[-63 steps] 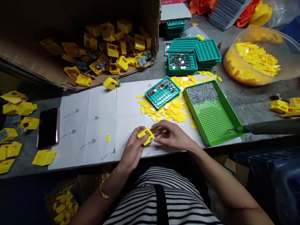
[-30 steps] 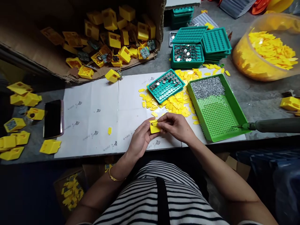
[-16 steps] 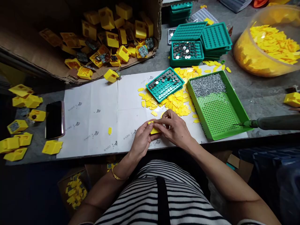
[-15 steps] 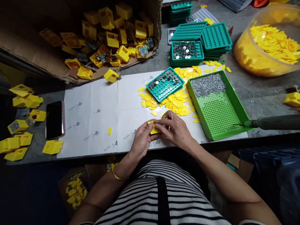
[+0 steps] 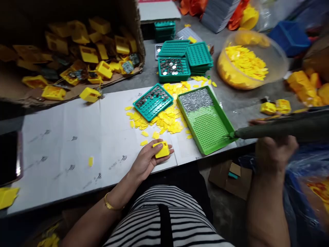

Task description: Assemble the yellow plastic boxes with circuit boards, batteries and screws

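Observation:
My left hand (image 5: pixel 150 156) grips a small yellow plastic housing (image 5: pixel 162 150) over the front edge of the white sheet, thumb on top and fingers beneath. At the right, my right hand (image 5: pixel 277 149) is at the underside of a dark, thick-handled screwdriver (image 5: pixel 267 129); it is blurred and its fingers are partly hidden. The tool's thin tip reaches over the right corner of a green tray (image 5: pixel 226 118) with small metal screws (image 5: pixel 196 99) at its far end. Left of this tray, a teal tray (image 5: pixel 154 109) with round metal pieces rests on scattered flat yellow pieces (image 5: pixel 168 120).
A cardboard box (image 5: pixel 142 41) of yellow housings stands at the back left. Behind the work area are stacked teal trays (image 5: pixel 199 55) and a clear tub (image 5: pixel 277 65) of yellow pieces. A phone (image 5: pixel 10 157) lies at the far left. Yellow housings (image 5: pixel 282 106) sit at the right.
My right hand has left the yellow housing and moved right to the screwdriver. The left hand still holds the housing, now more exposed. The view has shifted to the right.

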